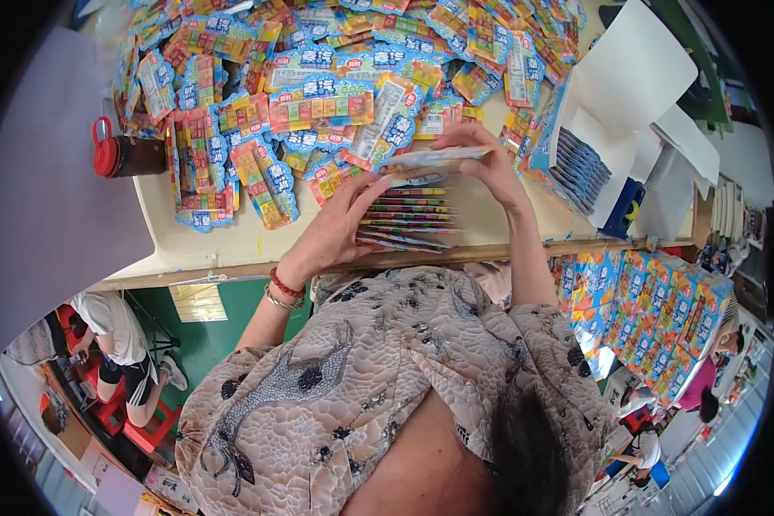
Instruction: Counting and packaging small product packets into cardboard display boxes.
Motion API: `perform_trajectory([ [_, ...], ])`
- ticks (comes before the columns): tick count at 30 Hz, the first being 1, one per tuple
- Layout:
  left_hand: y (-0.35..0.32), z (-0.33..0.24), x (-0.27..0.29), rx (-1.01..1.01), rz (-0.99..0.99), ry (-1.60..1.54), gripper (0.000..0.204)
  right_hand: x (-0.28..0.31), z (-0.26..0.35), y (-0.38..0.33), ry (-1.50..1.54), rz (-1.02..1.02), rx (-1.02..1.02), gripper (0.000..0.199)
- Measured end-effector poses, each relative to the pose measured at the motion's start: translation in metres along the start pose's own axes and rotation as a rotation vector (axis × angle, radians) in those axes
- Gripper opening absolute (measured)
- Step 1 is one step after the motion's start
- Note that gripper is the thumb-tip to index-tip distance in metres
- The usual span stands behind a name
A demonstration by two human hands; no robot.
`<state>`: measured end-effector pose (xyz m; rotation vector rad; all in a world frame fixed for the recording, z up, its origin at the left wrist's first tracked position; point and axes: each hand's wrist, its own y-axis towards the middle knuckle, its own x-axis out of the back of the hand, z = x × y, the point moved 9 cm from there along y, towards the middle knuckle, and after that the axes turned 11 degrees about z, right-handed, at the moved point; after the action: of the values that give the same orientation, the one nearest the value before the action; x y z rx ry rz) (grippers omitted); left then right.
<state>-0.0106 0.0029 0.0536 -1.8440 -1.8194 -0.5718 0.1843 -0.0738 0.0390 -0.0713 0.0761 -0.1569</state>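
Bright packets (pixel 434 158) are pinched by the left hand (pixel 335 225) and right hand (pixel 492 168), both half closed. Edges are best kept lined up.

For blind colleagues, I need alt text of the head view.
A person's right hand holds a flat packet near a row of packets, with the left hand at the row's left end. A heap of colourful packets lies beyond on the table; an open carton at right holds more.
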Motion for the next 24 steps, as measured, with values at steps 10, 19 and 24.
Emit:
perform_trajectory([
  [10, -0.004, 0.015, -0.004, 0.003, -0.095, -0.261, 0.126, 0.033, -0.058, -0.035, 0.057, -0.132, -0.085, 0.019],
  [19, 0.000, 0.020, -0.019, -0.021, -0.162, -0.293, 0.129, -0.028, -0.035, -0.037, -0.027, 0.057, -0.115, 0.052],
  [24, 0.006, 0.022, -0.030, -0.061, -0.171, -0.371, 0.130, -0.030, -0.045, -0.067, 0.194, -0.428, 0.169, 0.073],
])
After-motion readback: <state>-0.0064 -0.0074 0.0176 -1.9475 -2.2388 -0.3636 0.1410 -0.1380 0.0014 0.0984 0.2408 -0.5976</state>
